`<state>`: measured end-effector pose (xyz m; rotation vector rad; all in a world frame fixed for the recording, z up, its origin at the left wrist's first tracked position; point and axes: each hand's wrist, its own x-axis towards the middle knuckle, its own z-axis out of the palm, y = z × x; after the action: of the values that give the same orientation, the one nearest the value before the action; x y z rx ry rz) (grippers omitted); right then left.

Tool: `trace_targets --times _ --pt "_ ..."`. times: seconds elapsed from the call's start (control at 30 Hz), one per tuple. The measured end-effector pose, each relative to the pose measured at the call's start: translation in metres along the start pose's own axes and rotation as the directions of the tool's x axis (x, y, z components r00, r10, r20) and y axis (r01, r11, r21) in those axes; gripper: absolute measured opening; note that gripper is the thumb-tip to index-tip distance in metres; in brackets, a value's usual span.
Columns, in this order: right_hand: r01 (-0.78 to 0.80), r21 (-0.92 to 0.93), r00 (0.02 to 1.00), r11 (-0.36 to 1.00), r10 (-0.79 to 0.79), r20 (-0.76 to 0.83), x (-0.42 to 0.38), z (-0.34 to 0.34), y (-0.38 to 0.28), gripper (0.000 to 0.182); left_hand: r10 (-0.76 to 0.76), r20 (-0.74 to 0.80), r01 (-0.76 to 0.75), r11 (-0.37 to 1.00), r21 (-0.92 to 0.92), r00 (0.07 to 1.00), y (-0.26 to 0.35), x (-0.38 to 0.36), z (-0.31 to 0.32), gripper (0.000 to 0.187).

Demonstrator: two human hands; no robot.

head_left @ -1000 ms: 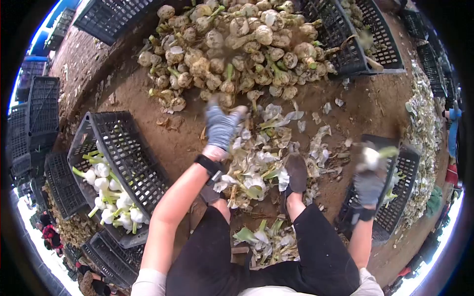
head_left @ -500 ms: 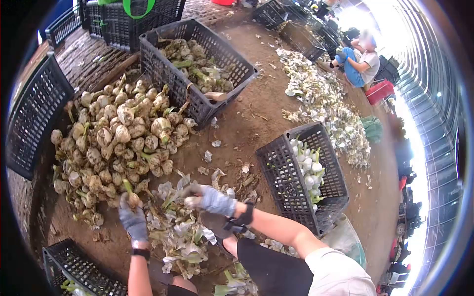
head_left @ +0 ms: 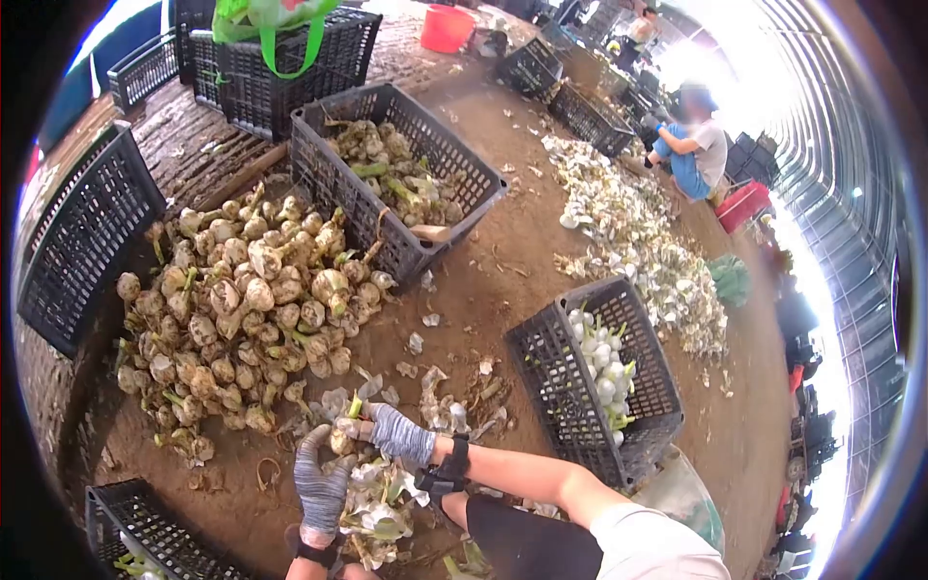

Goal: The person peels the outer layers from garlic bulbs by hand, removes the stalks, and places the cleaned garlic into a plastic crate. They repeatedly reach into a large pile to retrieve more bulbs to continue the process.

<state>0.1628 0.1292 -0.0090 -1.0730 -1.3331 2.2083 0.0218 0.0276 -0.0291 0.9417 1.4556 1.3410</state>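
Between my gloved hands is a garlic bulb (head_left: 341,442) with a short green stem pointing up. My left hand (head_left: 321,483), in a grey knit glove, is closed around its lower left side. My right hand (head_left: 398,432), gloved the same way, pinches it from the right near the stem. Peeled garlic skins (head_left: 372,498) lie on the ground right below both hands. Up and to the left spreads a big heap of unpeeled, soil-stained garlic bulbs (head_left: 232,309).
A black crate (head_left: 590,377) at right holds clean white garlic. Another crate (head_left: 396,174) behind the heap contains dirty bulbs. One more crate (head_left: 159,532) sits at lower left. Farther back, a person (head_left: 691,150) squats beside a long pile of skins (head_left: 638,242).
My left hand has carried the garlic bulb from the heap's edge rightward and down. My right hand has come to meet it and now grips the bulb too. The view has shifted slightly.
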Motion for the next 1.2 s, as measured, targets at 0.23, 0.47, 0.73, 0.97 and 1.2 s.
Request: trace_targets --times 0.23,0.47,0.73,0.97,1.2 --pt "-0.008 -0.119 1.000 0.993 0.008 0.004 0.000 -0.003 -0.010 0.032 -0.001 0.003 0.001 1.000 -0.025 1.000 0.028 0.000 -0.001 0.052" --pt "0.144 -0.309 0.990 0.940 -0.134 0.055 -0.006 -0.005 -0.016 0.024 -0.203 0.065 0.211 0.889 -0.406 0.977 0.037 0.000 -0.008 0.044" --pt "0.156 -0.278 0.988 0.948 -0.149 0.044 0.003 -0.010 0.021 0.026 -0.484 0.387 0.571 0.320 -0.756 0.784 0.011 0.006 -0.015 0.045" --pt "0.182 -0.196 0.976 0.964 -0.201 -0.081 -0.015 0.022 -0.006 0.031 -0.416 0.172 0.409 0.589 -0.697 0.893 0.004 0.013 -0.010 0.047" --pt "0.083 0.027 0.996 0.996 -0.083 -0.014 -0.010 0.017 -0.004 0.023 -0.181 0.128 0.212 0.932 -0.295 0.975 0.039 0.006 -0.021 0.058"
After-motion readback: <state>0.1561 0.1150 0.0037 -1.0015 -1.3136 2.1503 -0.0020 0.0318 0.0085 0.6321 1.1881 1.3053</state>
